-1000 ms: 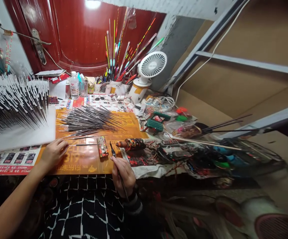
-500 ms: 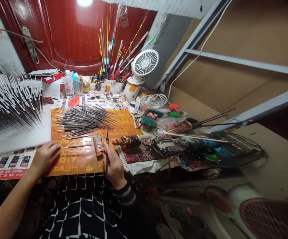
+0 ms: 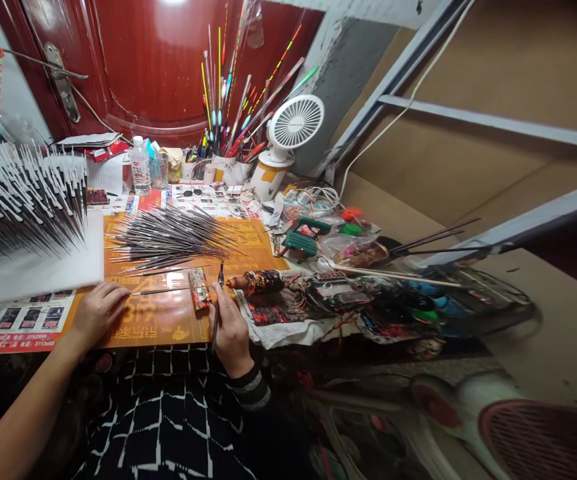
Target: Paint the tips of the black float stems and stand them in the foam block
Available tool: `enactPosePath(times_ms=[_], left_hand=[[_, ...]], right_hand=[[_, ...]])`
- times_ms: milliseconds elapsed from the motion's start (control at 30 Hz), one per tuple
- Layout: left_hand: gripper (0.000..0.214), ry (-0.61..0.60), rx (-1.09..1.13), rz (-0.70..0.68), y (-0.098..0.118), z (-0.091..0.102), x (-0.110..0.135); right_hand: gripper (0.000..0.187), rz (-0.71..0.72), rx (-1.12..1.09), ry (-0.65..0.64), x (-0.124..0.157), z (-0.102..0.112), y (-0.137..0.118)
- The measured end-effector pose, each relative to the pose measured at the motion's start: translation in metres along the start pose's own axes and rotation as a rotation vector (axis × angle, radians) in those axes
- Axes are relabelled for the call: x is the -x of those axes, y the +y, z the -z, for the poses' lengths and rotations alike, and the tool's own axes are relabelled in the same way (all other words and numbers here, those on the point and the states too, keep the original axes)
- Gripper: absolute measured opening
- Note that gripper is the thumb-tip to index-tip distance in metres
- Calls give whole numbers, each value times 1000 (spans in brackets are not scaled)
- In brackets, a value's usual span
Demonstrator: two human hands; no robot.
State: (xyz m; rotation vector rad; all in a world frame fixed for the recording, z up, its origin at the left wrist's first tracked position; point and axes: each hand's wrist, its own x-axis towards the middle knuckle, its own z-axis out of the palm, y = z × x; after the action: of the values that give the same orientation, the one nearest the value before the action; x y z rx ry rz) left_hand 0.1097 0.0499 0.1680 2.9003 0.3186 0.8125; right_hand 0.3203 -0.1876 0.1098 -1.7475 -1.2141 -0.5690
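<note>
My left hand (image 3: 99,311) rests at the near left of the orange mat (image 3: 153,327), its fingers closed at one end of a thin dark fishing float (image 3: 161,291). The float lies level and reaches right to a small paint-spattered block (image 3: 199,290). Beside the block, my right hand (image 3: 232,331) is wrapped round a slim pen-like tool (image 3: 221,275) with a dark tip pointing up and away. The tool's exact kind is too small to tell. Beyond both hands, a heap of similar dark floats (image 3: 168,237) is spread over the mat.
White-tipped floats (image 3: 23,193) stand densely in a white foam slab (image 3: 68,270) on the left. A white fan (image 3: 296,123), a bottle (image 3: 139,167) and cups of coloured floats line the back. At right lie an orange-tipped tool (image 3: 256,282), a stained cloth (image 3: 288,333) and clutter.
The view has shifted slightly. My left hand has edged right, and the tool in my right hand sits a little farther right of the block. Both grips look the same.
</note>
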Motion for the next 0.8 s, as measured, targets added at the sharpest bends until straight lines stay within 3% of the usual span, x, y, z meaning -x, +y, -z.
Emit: enactPosePath(times_ms=[333,567,800], left_hand=[[22,14,53,69,1,-2,5],[21,42,67,39,7,-1,0],[21,88,73,27,16,-15,-3]], right_hand=[[59,20,30,12,1,-1,0],[59,2,52,29,1,-2,0],[53,11,16,127,4,7,-12]])
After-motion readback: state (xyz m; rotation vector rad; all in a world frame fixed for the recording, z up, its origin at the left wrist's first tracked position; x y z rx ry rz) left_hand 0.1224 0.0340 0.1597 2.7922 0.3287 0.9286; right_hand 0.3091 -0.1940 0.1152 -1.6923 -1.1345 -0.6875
